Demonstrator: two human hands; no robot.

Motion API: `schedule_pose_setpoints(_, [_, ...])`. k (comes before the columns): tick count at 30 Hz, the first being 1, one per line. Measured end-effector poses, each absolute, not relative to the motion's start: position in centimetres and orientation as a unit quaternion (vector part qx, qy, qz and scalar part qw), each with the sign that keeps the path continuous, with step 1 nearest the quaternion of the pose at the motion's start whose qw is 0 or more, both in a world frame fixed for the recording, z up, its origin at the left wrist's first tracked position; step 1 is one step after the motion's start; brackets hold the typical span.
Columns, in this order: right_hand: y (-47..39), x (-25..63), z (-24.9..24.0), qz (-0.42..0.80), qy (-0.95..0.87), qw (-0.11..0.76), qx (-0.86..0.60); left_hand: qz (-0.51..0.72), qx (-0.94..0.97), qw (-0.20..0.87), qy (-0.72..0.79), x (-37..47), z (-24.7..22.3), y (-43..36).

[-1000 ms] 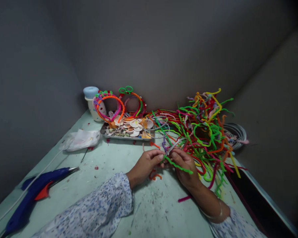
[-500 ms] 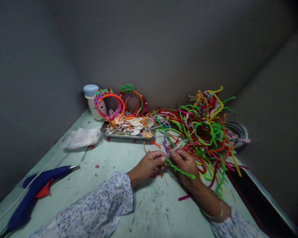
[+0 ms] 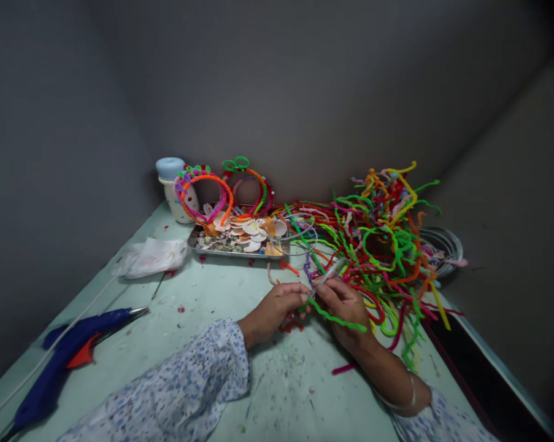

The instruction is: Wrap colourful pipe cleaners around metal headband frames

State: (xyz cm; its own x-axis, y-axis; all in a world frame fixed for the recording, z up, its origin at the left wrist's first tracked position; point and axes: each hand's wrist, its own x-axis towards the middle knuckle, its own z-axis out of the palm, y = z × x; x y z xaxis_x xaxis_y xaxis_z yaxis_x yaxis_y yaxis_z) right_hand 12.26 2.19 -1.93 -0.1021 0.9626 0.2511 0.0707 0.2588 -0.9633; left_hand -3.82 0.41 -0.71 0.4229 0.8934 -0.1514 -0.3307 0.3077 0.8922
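The left hand [image 3: 279, 308] pinches one end of the green pipe cleaner [image 3: 336, 320], which crosses before the right hand [image 3: 350, 310]. The right hand grips a thin pale object [image 3: 330, 274], partly finger-hidden and unidentifiable.

Table [image 3: 281, 396] — pale green, specked | blue glue gun [image 3: 60, 362] | white packet [image 3: 154, 256] | metal tray [image 3: 240, 254] | pipe-cleaner heap [image 3: 399, 242] | bottle [image 3: 179, 205] — blue-lidded

On bench [image 3: 281, 387]: glue gun [image 3: 56, 362] lower left, shells [image 3: 253, 228] in tray [image 3: 240, 256] mid-frame, bottle [image 3: 170, 193] behind tray's left end, pipe cleaners [image 3: 399, 240] at right.
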Motion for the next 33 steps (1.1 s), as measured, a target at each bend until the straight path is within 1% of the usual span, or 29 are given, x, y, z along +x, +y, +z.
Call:
schedule_pose_setpoints(17, [1.96,12.29,-1.95,0.427,-0.626,0.5,-0.419,0.413,0.419,0.74,0.325,-3.57,-1.3,0.49])
schedule_pose_setpoints(19, [1.94,12.3,-1.89,0.415,-0.625,0.507,-0.424,0.422,0.442,0.721,0.326,-3.62,-1.2,0.47])
schedule_pose_setpoints(23, [1.98,12.22,-1.91,0.419,-0.611,0.515,-0.431,0.446,0.516,0.645,0.345,-3.53,-1.02,0.29])
schedule_pose_setpoints(29, [1.98,12.03,-1.78,0.423,-0.598,0.52,-0.439,0.472,0.524,0.576,0.413,-3.1,-0.94,0.12])
schedule_pose_setpoints(33, [1.9,12.09,-1.7,0.427,-0.594,0.521,-0.441,0.473,0.529,0.55,0.441,-3.09,-0.89,0.15])
